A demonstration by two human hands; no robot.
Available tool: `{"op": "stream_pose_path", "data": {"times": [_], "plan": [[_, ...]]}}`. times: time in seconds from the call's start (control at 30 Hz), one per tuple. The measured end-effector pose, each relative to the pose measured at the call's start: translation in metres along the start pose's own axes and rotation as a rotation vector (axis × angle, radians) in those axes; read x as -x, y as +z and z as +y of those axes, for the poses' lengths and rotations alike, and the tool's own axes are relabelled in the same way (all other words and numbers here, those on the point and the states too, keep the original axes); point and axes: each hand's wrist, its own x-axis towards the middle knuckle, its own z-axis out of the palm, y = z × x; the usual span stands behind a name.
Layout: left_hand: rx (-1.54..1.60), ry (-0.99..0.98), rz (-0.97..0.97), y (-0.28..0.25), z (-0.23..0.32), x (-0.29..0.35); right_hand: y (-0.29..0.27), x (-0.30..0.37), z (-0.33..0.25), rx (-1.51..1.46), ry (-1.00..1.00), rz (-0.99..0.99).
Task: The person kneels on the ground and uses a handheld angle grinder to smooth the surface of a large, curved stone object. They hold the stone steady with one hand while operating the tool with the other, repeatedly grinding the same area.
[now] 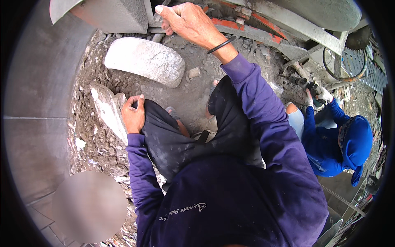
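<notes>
My left hand (pixel 133 116) rests on my left knee with nothing in it, thumb and forefinger apart. Raised in front of me, my right hand (pixel 188 24) has its fingers curled in and its thumb pointing left. Whether anything sits inside those fingers is hidden. A black band (pixel 222 44) circles the right wrist. Below and left of that hand, a big whitish rounded block (pixel 144 61) lies on the dusty ground, touched by neither hand. A pale broken slab (pixel 108 109) leans beside my left hand.
Grey, red-streaked metal framing (pixel 247 31) and a grey metal bin (pixel 109 16) stand ahead. At right, a person in a blue hood (pixel 356 142) holds a power drill (pixel 305 83) in gloved hands. Rubble (pixel 96 142) borders the grey tiled surface (pixel 37 136) at left.
</notes>
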Motion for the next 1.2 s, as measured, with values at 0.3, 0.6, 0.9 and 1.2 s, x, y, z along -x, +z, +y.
{"op": "stream_pose_path", "data": {"times": [0.3,0.6,0.9,1.2], "plan": [[0.094,-0.01,-0.004,0.004,0.003,-0.006,0.006,0.029,0.071,0.409,0.006,0.154],[0.01,-0.085,-0.275,0.009,-0.012,-0.045,-0.04,0.022,0.08,0.38,0.12,0.149],[-0.23,0.221,-0.119,0.057,-0.019,-0.222,-0.041,0.011,0.083,0.002,0.279,-0.072],[-0.492,0.005,-0.011,0.084,-0.117,-0.454,0.054,0.07,0.302,0.151,0.649,-0.383]]}}
